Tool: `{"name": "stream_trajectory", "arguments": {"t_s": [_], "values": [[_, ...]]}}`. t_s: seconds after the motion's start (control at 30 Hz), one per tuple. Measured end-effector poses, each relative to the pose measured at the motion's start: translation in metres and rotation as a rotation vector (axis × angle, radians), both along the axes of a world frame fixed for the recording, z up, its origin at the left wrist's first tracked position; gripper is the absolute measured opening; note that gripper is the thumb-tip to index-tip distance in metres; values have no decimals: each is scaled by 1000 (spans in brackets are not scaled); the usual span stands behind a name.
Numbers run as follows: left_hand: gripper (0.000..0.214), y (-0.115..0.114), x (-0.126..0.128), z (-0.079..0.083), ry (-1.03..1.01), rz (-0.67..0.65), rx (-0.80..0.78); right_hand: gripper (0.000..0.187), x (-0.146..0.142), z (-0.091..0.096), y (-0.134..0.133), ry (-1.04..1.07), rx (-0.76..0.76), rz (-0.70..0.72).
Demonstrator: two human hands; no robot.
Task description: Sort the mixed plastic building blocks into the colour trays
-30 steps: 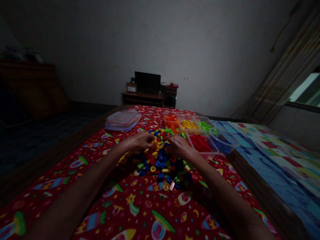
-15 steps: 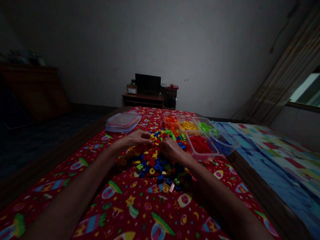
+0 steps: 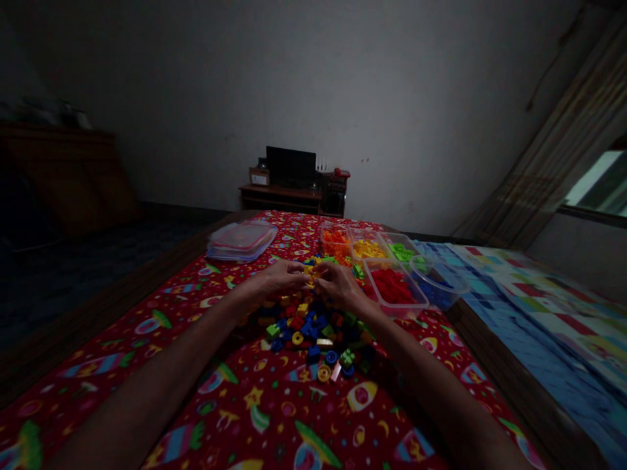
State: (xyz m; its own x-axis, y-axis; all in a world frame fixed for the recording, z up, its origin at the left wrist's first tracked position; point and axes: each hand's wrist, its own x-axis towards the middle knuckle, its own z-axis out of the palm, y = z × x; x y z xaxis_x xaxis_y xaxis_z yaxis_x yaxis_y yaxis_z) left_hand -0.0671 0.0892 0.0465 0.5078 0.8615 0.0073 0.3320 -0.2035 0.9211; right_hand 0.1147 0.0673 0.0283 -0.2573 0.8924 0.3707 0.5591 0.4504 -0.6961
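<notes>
Over a mixed pile of toy building bricks (image 3: 308,320), my two hands almost meet. My left hand (image 3: 284,277) comes in from the left, thumb and fingers closed at the edge of a yellow toy brick (image 3: 310,273). From the right, my right hand (image 3: 337,284) has its bent fingers on yellow pieces at the same spot. Whether these are one piece or two joined is too small to tell. Red, blue, green and yellow bricks lie under and in front of both hands, with wheel-like round pieces (image 3: 324,373) at the near edge.
Right of the pile stand clear containers of sorted bricks: orange (image 3: 336,243), yellow (image 3: 368,249), green (image 3: 402,252), red (image 3: 392,286) and blue (image 3: 435,287). Stacked clear lids (image 3: 242,240) lie at the back left. A patterned red cloth (image 3: 264,405) covers the table; a bed (image 3: 529,313) adjoins on the right.
My left hand has moved right and closed in toward the right hand. My right hand has lifted slightly from the pile, and yellow pieces now show between the fingertips.
</notes>
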Motion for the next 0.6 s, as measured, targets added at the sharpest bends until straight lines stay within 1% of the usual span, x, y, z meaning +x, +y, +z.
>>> {"name": "stream_trajectory", "arguments": {"t_s": [0.07,0.17,0.23,0.33,0.37,0.4,0.47,0.5,0.53,0.6], "values": [[36,6,-2,-2,35,31,55,20,7,4,1,-45,4,-56],[33,14,-6,-6,120,71,206,21,28,15,11,-85,49,-119],[29,15,-7,-7,198,118,311,23,46,27,26,-95,106,-193],[25,9,-4,-5,350,185,421,27,74,48,58,-144,200,-346],[26,7,-2,-4,390,191,450,28,82,55,68,-174,204,-409],[28,5,-1,-3,423,194,476,29,89,61,78,-209,189,-444],[35,2,1,-1,456,195,516,31,98,68,89,-283,178,-473],[37,2,1,0,461,201,528,31,99,68,91,-314,193,-475],[39,3,0,1,459,210,538,31,97,67,89,-337,222,-468],[39,7,-5,2,439,232,556,29,88,60,76,-353,273,-416]]}}
